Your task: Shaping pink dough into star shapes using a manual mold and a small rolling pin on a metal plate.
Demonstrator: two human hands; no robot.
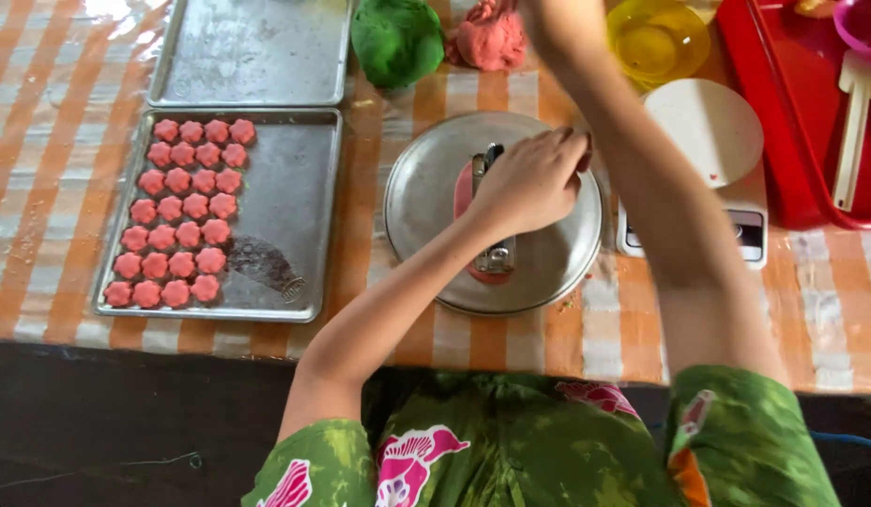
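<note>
Here, the head view looks down on a counter (41, 141) covered in an orange-and-white checked cloth. At centre lies a round metal plate (426, 202) carrying a flattened strip of pink dough (464, 192) and a metal cookie cutter (495, 253). The left hand (529, 183) curls loosely over the far end of the cutter, fingers bent around it; the work looks like stamping shapes from the strip. The right hand (548, 23) reaches to the far edge, mostly out of frame, so I cannot tell whether it is open or closed. It sits beside a lump of pink dough (492, 38), with a ball of green dough (396, 39) further left. On the left, a metal baking tray (285, 197) holds neat rows of pink flower-shaped cookies (182, 211); an empty tray (252, 52) lies beyond it. At right stand a yellow bowl (656, 39), a kitchen scale (712, 131) and a red tray (783, 141).
</note>
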